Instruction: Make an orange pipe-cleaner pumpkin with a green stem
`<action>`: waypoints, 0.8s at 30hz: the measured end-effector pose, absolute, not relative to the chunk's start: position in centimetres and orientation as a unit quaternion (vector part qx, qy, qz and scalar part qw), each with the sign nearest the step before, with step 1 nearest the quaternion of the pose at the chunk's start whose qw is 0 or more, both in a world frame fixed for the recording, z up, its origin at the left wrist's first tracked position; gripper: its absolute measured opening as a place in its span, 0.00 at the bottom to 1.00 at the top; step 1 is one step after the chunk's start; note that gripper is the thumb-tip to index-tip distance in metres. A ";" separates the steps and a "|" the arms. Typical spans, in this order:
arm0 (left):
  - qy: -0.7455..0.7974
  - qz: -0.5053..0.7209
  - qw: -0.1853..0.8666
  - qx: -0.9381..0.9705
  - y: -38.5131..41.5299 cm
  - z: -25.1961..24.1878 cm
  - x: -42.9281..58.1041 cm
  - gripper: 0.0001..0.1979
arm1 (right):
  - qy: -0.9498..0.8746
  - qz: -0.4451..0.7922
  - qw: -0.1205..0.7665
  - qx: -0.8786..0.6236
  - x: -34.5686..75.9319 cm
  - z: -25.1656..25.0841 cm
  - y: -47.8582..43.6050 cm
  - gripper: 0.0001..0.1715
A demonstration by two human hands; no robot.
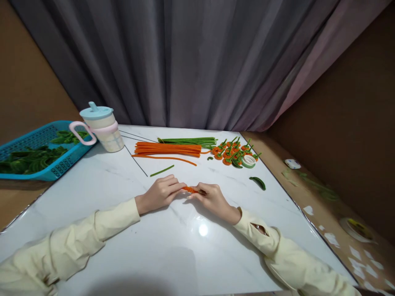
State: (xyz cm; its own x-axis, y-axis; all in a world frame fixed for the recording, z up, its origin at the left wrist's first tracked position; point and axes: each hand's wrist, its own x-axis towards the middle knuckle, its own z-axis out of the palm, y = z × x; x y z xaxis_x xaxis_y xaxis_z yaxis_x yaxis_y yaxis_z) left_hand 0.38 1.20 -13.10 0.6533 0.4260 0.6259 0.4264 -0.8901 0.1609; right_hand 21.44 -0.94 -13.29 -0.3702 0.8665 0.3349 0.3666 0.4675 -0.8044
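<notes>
While the nearly closed left hand (164,192) is pinching an orange piece (189,189), the right hand (214,200) is likewise gripping it; orange sticks (168,149) are lying far across the bench (154,250).

And no word, no number can be read anywhere here! On the lidded cup (108,133), only faint crossing lines are made out; on the small white object (292,164) at right, marks are seen, too small to be deciphered; the round roll (350,232) is blurred.
</notes>
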 end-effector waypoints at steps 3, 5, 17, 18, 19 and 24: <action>-0.217 -0.350 0.024 -0.911 1.2 -13.2 0.3 0.10 | -0.713 0.420 0.372 -0.420 21.3 -13.1 -0.7 0.20; -0.198 -0.351 0.045 -0.914 1.2 -13.1 0.2 0.10 | -0.663 0.508 0.355 -0.420 21.2 -13.0 -0.5 0.22; -0.145 -0.365 0.080 -0.916 0.9 -12.7 0.4 0.14 | -0.556 0.641 0.319 -0.422 21.4 -12.5 0.2 0.25; -0.143 -0.366 0.076 -0.916 0.9 -12.7 0.5 0.14 | -0.553 0.643 0.316 -0.426 21.4 -12.4 0.2 0.25; -0.144 -0.368 0.073 -0.916 0.8 -12.7 0.5 0.15 | -0.550 0.644 0.314 -0.429 21.4 -12.3 0.2 0.25; -0.163 -0.374 0.038 -0.912 0.6 -13.0 0.6 0.13 | -0.538 0.653 0.301 -0.441 21.3 -12.1 0.3 0.25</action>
State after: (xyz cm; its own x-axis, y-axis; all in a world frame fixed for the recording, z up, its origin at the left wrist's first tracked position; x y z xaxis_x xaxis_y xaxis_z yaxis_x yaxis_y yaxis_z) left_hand 0.59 0.63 -13.02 0.6662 0.2696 0.6953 0.3258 -0.9439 0.0537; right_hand 21.30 0.29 -12.06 -0.4308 0.8666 -0.2518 0.0809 -0.2409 -0.9672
